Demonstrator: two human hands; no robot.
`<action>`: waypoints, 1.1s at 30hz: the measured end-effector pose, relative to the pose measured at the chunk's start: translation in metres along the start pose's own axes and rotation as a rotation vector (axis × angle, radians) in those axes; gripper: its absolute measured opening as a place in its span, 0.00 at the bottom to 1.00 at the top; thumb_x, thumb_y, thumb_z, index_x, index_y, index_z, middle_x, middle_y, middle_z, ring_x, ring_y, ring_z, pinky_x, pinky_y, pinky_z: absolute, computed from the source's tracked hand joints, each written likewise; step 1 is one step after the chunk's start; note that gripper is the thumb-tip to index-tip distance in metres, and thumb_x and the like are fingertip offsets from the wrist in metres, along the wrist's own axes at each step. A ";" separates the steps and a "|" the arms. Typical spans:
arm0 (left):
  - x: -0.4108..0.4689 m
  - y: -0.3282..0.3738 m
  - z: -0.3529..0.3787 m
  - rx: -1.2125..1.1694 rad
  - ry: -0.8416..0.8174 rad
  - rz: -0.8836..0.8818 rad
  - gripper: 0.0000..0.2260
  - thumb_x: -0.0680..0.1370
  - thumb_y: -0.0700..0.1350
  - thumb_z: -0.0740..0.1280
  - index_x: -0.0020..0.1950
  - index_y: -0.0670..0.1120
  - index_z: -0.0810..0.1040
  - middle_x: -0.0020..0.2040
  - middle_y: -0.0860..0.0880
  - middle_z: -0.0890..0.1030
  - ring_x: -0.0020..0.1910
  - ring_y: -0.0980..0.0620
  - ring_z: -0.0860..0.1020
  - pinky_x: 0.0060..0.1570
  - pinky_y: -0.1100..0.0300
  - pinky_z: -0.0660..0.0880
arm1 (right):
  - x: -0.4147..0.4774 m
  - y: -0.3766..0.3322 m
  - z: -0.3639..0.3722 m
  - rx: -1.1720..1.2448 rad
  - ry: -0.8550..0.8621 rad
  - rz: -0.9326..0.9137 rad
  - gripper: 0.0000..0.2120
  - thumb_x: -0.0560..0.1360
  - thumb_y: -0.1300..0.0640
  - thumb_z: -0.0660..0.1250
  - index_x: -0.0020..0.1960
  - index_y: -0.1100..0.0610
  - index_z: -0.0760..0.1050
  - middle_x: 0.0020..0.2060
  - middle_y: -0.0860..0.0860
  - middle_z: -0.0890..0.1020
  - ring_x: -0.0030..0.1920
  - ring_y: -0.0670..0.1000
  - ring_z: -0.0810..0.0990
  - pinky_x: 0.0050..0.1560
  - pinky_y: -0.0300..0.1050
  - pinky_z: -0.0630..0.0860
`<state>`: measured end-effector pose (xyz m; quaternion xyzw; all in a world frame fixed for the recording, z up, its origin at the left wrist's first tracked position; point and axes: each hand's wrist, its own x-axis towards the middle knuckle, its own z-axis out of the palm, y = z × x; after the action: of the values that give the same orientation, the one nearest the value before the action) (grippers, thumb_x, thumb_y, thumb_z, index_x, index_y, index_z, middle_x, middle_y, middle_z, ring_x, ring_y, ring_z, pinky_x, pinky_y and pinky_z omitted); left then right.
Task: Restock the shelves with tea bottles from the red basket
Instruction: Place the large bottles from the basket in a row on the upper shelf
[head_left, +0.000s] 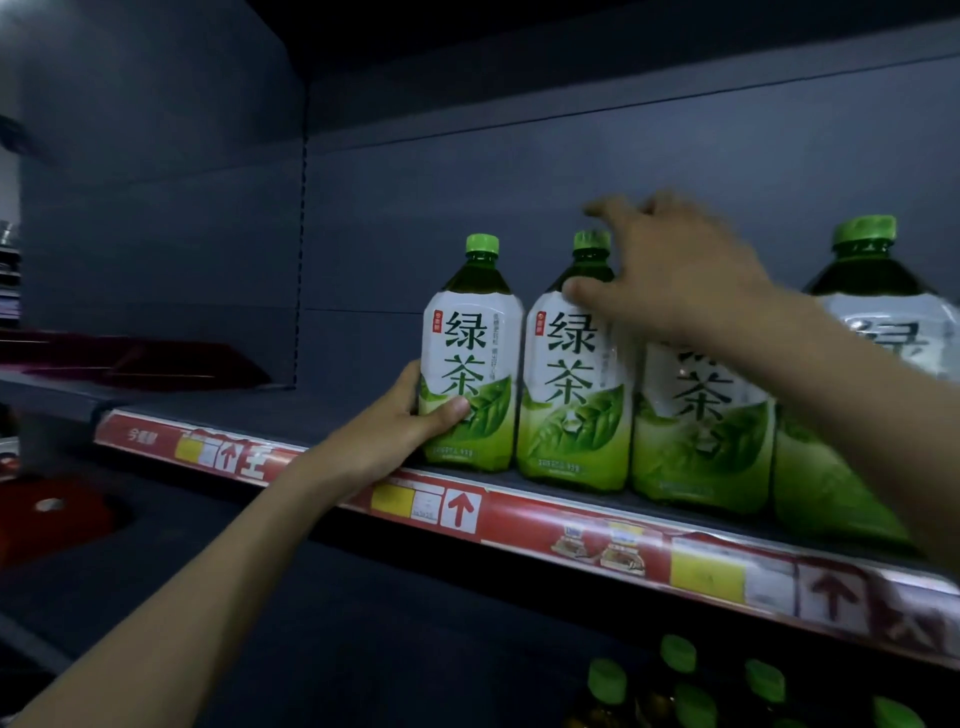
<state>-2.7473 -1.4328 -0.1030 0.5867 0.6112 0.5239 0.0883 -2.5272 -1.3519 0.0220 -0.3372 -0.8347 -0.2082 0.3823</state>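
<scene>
Fingers of the left hand (395, 421) curl round the leftmost tea bottle (470, 358), low on its label, at the shelf (571, 519) front. The right hand (675, 270) is spread and loose by the next bottle (571, 374). Full bottles likely handle heavy, rigid and slick; grip mid-body.

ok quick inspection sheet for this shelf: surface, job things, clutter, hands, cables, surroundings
surface: dark grey metal shelf with a red price strip along its front edge
job's things: four plastic green-tea bottles with white-and-green labels, upright in a row near the front
clutter: nothing seen
hands: left hand grips the leftmost bottle low on its body; right hand, blurred, fingers spread at the second bottle neck
cables: nothing seen
surroundings: green bottle caps on the shelf below; red object at lower left, too dim to identify
</scene>
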 end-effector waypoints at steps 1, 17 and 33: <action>0.002 0.000 -0.001 0.001 -0.023 -0.001 0.32 0.72 0.62 0.65 0.74 0.58 0.60 0.62 0.63 0.76 0.59 0.64 0.76 0.59 0.61 0.72 | 0.009 0.007 -0.006 -0.044 -0.128 -0.011 0.39 0.72 0.32 0.64 0.78 0.44 0.54 0.70 0.59 0.70 0.70 0.62 0.68 0.71 0.63 0.63; 0.008 -0.004 0.000 -0.050 -0.165 0.024 0.26 0.78 0.54 0.62 0.75 0.57 0.58 0.65 0.63 0.73 0.62 0.65 0.74 0.61 0.65 0.71 | 0.011 0.020 -0.005 -0.286 -0.341 -0.298 0.48 0.62 0.19 0.56 0.77 0.36 0.49 0.68 0.52 0.77 0.71 0.59 0.70 0.73 0.69 0.33; -0.030 0.011 0.050 0.146 0.352 0.089 0.42 0.73 0.47 0.74 0.76 0.64 0.48 0.60 0.59 0.74 0.56 0.51 0.76 0.53 0.55 0.72 | -0.024 0.091 -0.029 -0.407 -0.395 -0.252 0.43 0.67 0.20 0.46 0.77 0.35 0.41 0.61 0.53 0.82 0.71 0.58 0.71 0.70 0.72 0.30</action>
<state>-2.6948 -1.4328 -0.1317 0.5174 0.6271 0.5758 -0.0861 -2.4354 -1.3165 0.0289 -0.3344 -0.8693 -0.3473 0.1087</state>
